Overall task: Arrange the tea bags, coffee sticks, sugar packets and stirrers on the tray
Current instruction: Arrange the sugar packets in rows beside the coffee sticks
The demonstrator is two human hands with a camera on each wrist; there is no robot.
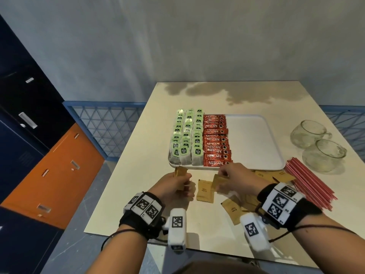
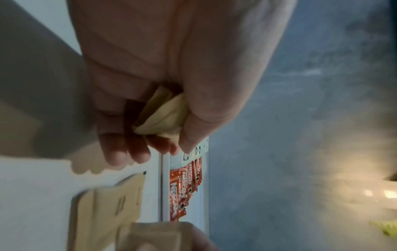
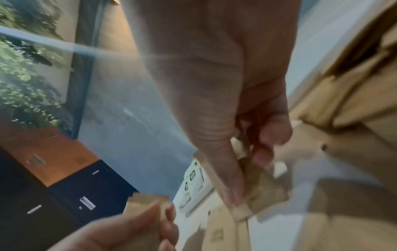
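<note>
Currently the white tray (image 1: 254, 143) sits mid-table, its left part filled: three columns of green-tagged tea bags (image 1: 186, 135) at the far left, and just beside them a column of red coffee sticks (image 1: 216, 140), overlapping one another. The tray's right half is bare. Left hand (image 1: 173, 186), near the tray's front edge, has fingers and thumb curled round a small bunch of brown sugar packets (image 1: 180, 175); the left wrist view shows the packets pinched between thumb and fingers. Right hand (image 1: 236, 178) pinches another brown packet (image 1: 218, 181) between thumb and fingers, held just above the table. More loose sugar packets (image 1: 205, 191) lie scattered on the table in front of the tray and under the right wrist. Red stirrers (image 1: 310, 182) lie bundled on the table to the right, off the tray. Two glass cups (image 1: 320, 145) stand beyond them, near the tray's right side.
</note>
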